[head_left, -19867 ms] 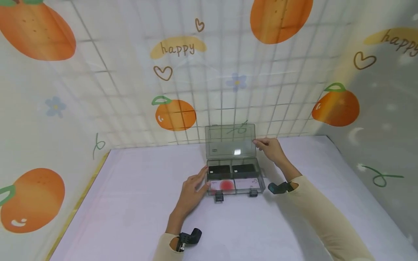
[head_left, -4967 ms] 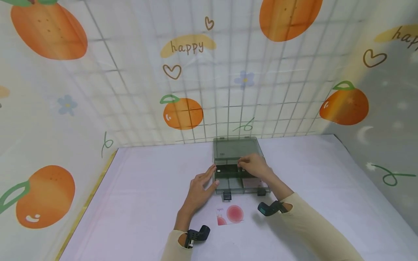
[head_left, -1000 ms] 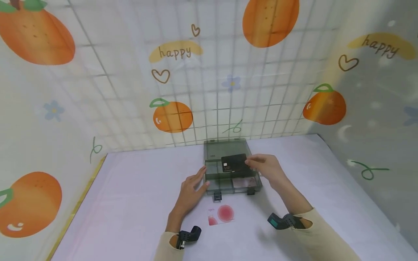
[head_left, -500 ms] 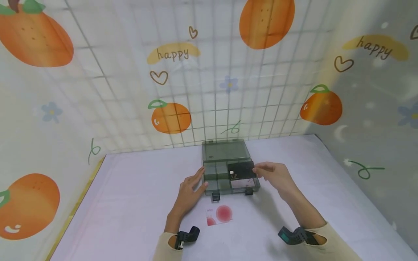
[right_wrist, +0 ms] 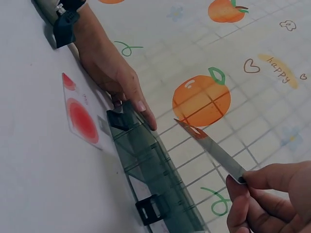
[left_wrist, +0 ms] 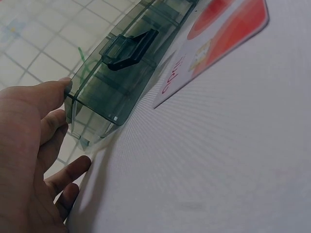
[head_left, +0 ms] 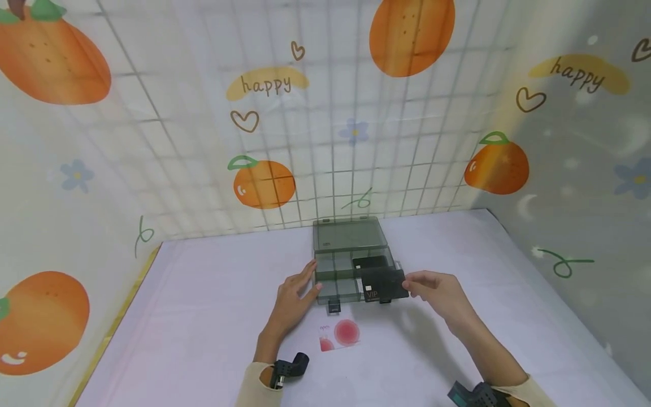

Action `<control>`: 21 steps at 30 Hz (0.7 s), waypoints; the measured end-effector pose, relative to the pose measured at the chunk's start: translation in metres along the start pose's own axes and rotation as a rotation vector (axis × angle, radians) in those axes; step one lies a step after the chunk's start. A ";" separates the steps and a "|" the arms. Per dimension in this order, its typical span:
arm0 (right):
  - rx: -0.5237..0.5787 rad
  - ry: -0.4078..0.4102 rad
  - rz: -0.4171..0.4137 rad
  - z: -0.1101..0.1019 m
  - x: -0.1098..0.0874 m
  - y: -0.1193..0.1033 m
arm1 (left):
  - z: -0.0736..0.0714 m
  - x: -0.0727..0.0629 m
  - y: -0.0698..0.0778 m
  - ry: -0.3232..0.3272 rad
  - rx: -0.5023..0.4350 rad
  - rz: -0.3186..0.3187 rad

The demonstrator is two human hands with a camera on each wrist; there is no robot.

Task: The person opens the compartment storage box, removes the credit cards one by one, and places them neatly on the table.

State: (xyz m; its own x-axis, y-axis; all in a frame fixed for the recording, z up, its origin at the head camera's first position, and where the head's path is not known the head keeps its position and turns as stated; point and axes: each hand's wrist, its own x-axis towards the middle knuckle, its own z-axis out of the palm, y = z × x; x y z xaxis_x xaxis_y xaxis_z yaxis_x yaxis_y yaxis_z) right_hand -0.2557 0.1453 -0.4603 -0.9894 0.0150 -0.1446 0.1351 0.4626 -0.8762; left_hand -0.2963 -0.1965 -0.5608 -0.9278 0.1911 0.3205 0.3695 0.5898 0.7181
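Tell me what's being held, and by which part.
The black VIP card, pinched at its right edge by the right hand; the left hand rests against the box.

Black VIP card (head_left: pixel 386 284) pinched by the right hand (head_left: pixel 439 291) over an open divided box (head_left: pixel 342 289).
The box is translucent grey-green, lid (head_left: pixel 348 234) folded back, the left hand (head_left: pixel 293 298) touching its left side; a second black card (head_left: pixel 369 262) sits back right; a red-circled white card (head_left: pixel 347 333) lies flat in front.

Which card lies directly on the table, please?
The white card with red circles, in front of the box; the right hand holds the black VIP card, and other cards sit inside the box.
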 end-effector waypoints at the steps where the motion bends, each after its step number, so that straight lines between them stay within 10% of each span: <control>1: -0.006 0.000 0.002 0.000 -0.001 0.002 | 0.000 0.000 0.000 -0.002 0.001 -0.005; 21: 0.037 -0.005 0.030 0.007 -0.025 0.033 | 0.002 -0.001 -0.002 0.014 0.014 0.012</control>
State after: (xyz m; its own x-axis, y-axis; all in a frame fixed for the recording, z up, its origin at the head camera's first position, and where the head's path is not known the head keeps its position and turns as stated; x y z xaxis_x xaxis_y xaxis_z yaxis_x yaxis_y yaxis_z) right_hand -0.2265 0.1542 -0.4883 -0.9846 0.0237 -0.1734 0.1666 0.4292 -0.8877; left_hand -0.2963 -0.1958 -0.5638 -0.9225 0.1873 0.3374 0.3796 0.5984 0.7056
